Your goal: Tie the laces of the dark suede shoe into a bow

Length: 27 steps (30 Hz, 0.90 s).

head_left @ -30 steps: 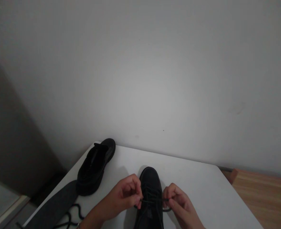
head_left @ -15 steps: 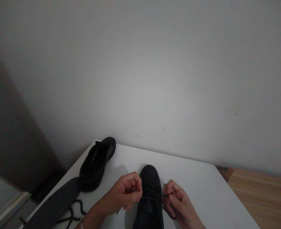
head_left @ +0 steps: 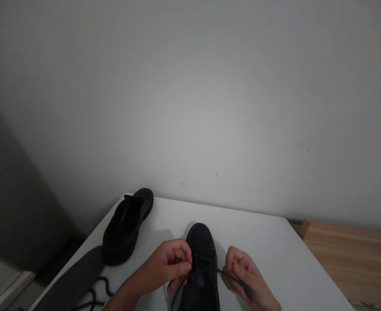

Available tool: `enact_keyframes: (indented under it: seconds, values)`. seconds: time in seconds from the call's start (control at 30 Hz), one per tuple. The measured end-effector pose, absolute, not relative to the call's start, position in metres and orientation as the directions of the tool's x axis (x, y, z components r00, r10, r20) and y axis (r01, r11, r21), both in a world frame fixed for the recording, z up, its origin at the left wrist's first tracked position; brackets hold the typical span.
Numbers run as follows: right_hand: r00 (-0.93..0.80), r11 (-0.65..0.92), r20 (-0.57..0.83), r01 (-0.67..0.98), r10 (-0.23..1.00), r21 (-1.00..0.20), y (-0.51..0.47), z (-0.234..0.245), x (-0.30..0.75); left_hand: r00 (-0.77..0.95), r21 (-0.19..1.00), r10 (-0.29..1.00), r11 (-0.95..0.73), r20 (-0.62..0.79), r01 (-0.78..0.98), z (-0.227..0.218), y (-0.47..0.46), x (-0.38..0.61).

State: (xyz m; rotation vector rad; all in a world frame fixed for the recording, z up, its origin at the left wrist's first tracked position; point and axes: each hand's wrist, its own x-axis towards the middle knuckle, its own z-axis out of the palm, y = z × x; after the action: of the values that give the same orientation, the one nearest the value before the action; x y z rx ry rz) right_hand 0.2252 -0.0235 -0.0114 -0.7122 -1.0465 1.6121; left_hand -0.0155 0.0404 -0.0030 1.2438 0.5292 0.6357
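Note:
A black shoe [head_left: 200, 242] stands toe-away on the white table, between my two hands. My left hand [head_left: 172, 263] is closed in a pinch at the shoe's left side, on a black shoelace [head_left: 195, 274] whose loose part hangs down below the fingers. On the other side my right hand [head_left: 247, 274] has its fingers curled in, with the other lace end [head_left: 232, 277] running from the eyelets across it. How firmly those fingers grip the lace is partly hidden. The shoe's heel is cut off by the lower picture edge.
A second black shoe [head_left: 121, 242], without a lace in it, sits at the table's [head_left: 255, 229] back left. Before it lie a dark grey flat piece [head_left: 75, 280] and a loose black lace [head_left: 93, 298]. A plain wall [head_left: 209, 108] rises behind; a wooden surface [head_left: 348, 259] adjoins at right.
The lace, earlier drawn straight across the shoe between both hands, now slopes down on each side. My right hand has shifted slightly away from the shoe. The view has moved a little.

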Motion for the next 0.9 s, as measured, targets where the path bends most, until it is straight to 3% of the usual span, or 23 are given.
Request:
enact_keyframes:
  seconds: [0.43, 0.9]
  values:
    - [-0.291, -0.076, -0.023, -0.172, 0.956, -0.982, -0.016, -0.022, 0.233, 0.594, 0.997, 0.803, 0.073, -0.046, -0.021, -0.006, 0.041, -0.01]
    - [-0.286, -0.04, -0.019, -0.07, 0.958, -0.997, -0.012, -0.028, 0.23, 0.543, 0.997, 0.838, 0.02, -0.06, 0.078, 0.0, 0.042, -0.011]
